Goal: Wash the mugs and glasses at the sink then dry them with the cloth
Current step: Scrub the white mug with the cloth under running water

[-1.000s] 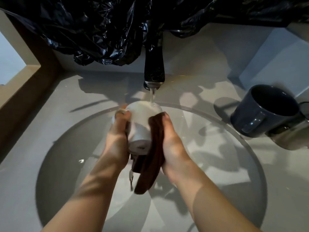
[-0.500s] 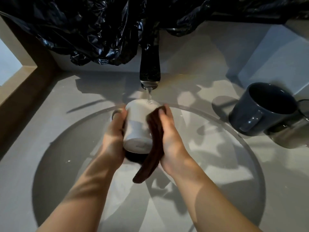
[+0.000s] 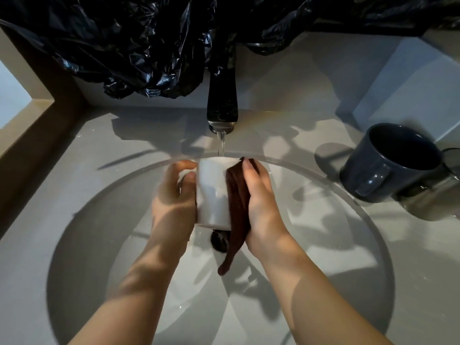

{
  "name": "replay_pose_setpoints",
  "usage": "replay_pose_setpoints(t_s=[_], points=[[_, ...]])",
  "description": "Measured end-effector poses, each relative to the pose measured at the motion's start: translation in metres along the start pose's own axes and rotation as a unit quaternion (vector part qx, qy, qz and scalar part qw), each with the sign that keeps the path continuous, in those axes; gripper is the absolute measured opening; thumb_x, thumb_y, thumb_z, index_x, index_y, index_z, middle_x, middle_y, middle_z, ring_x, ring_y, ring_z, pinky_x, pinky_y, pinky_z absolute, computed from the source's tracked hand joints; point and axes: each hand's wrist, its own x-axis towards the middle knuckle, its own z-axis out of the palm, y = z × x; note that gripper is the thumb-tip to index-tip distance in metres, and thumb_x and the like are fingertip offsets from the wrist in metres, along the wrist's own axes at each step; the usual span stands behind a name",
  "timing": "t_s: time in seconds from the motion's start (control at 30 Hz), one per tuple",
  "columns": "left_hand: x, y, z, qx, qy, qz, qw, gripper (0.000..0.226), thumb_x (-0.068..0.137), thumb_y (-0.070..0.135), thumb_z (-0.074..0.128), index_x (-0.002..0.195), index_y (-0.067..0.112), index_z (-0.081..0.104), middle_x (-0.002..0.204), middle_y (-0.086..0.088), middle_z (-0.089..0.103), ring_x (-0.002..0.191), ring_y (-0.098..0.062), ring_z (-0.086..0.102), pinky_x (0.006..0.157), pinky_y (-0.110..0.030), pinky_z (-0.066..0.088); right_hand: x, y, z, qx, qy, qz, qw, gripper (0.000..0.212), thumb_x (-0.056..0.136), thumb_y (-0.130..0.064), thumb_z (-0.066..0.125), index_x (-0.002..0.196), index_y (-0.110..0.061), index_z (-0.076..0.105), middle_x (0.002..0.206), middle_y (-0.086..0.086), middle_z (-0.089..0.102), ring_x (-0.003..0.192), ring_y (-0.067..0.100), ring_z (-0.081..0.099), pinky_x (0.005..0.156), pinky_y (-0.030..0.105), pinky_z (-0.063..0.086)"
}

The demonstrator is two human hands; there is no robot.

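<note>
Still washing: the left hand [image 3: 174,195] grips the white ceramic mug [image 3: 212,192] under the black tap [image 3: 222,103], over the round grey sink basin [image 3: 99,245] — the right hand [image 3: 261,202] clasps the brown cloth [image 3: 237,207] against it. At the counter's right edge the dark blue mug [image 3: 388,165] and clear glass [image 3: 433,195] probably wait unwashed — all drying remains.

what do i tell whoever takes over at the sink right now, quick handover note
Left hand grips the white mug over the basin.
Right hand presses the brown cloth against the mug's side; the cloth's tail hangs down.
Tap is running, and the water lands on the white mug.
Dark blue mug and what looks like a glass sit on the counter to the right, untouched; I cannot tell whether they are washed.
Done: white mug mid-wash.
Left: finish it, do the other two if needed, dry everything.
</note>
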Motion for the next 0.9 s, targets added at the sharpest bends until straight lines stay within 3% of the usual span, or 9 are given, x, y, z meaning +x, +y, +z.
replay_pose_setpoints(t_s=[0.17,0.3,0.33,0.43,0.5,0.6,0.7,0.8,0.9], points=[[-0.003,0.005,0.003,-0.059,-0.071,-0.172,0.981,0.059,0.069,0.074,0.058,0.105,0.028,0.058,0.109,-0.005,0.065,0.092,-0.016,0.067,0.084,-0.038,0.054,0.000,0.009,0.011,-0.156,0.022,-0.125,0.980,0.014,0.096,-0.039,0.047,0.106,-0.039,0.057,0.105,-0.004,0.061,0.096,0.005,0.059,0.085,0.020,0.048],[-0.002,0.013,-0.004,-0.222,-0.152,-0.230,0.935,0.061,0.073,0.066,0.046,0.091,0.014,0.073,0.084,-0.009,0.073,0.071,-0.019,0.070,0.064,-0.031,0.059,0.006,0.002,0.013,-0.068,-0.006,-0.031,0.997,0.034,0.096,-0.046,0.042,0.118,-0.027,0.060,0.120,0.004,0.064,0.108,0.020,0.061,0.098,0.041,0.049],[-0.002,0.014,-0.003,-0.243,-0.157,-0.230,0.929,0.058,0.074,0.063,0.045,0.084,0.016,0.076,0.082,-0.008,0.073,0.070,-0.019,0.071,0.063,-0.030,0.059,0.004,0.003,0.011,-0.064,-0.039,-0.026,0.997,0.037,0.093,-0.050,0.046,0.123,-0.030,0.057,0.125,0.003,0.062,0.110,0.018,0.060,0.097,0.039,0.050],[0.000,0.013,-0.005,-0.247,-0.157,-0.218,0.931,0.055,0.090,0.052,0.042,0.067,0.016,0.077,0.070,-0.005,0.074,0.061,-0.013,0.071,0.048,-0.022,0.055,-0.014,0.014,0.016,-0.219,-0.103,-0.135,0.961,0.051,0.076,-0.050,0.059,0.119,-0.065,0.037,0.145,-0.009,0.033,0.117,-0.006,0.042,0.092,0.006,0.035],[0.000,0.013,-0.007,-0.221,-0.180,-0.224,0.932,0.048,0.094,0.049,0.038,0.078,0.023,0.075,0.071,-0.008,0.074,0.056,-0.009,0.069,0.045,-0.020,0.052,-0.017,0.016,0.017,-0.272,-0.081,-0.182,0.941,0.051,0.076,-0.048,0.061,0.112,-0.072,0.033,0.148,-0.014,0.022,0.124,-0.004,0.033,0.094,0.005,0.027],[-0.002,0.016,-0.004,-0.244,-0.181,-0.227,0.925,0.043,0.089,0.050,0.039,0.087,0.019,0.068,0.069,-0.008,0.072,0.056,-0.014,0.067,0.048,-0.021,0.053,-0.003,-0.006,0.014,-0.087,-0.040,-0.047,0.994,0.018,0.089,-0.043,0.057,0.107,-0.047,0.060,0.122,0.000,0.060,0.103,0.011,0.061,0.081,0.018,0.049],[-0.006,0.016,0.002,-0.241,-0.221,-0.213,0.921,0.056,0.073,0.063,0.044,0.079,0.016,0.073,0.072,-0.007,0.067,0.059,-0.015,0.065,0.053,-0.023,0.054,0.004,-0.011,0.008,-0.010,-0.046,0.117,0.992,0.053,0.089,-0.063,0.040,0.088,-0.022,0.073,0.086,0.005,0.073,0.076,0.024,0.069,0.071,0.039,0.054],[-0.008,0.021,0.003,-0.268,-0.191,-0.198,0.923,0.071,0.053,0.082,0.054,0.060,0.014,0.073,0.072,0.000,0.066,0.062,-0.002,0.064,0.066,-0.011,0.049,-0.005,0.003,0.012,-0.064,-0.050,0.056,0.995,0.048,0.092,-0.059,0.039,0.128,-0.031,0.055,0.114,-0.004,0.067,0.105,0.016,0.063,0.094,0.038,0.050],[0.004,0.019,-0.011,-0.178,-0.211,-0.201,0.940,0.072,0.077,0.070,0.034,0.109,0.015,0.068,0.100,-0.009,0.073,0.089,-0.020,0.071,0.073,-0.029,0.059,-0.017,0.002,0.016,-0.078,-0.069,-0.042,0.994,0.048,0.095,-0.041,0.046,0.140,-0.048,0.030,0.117,-0.022,0.052,0.104,-0.005,0.051,0.085,0.015,0.045]])
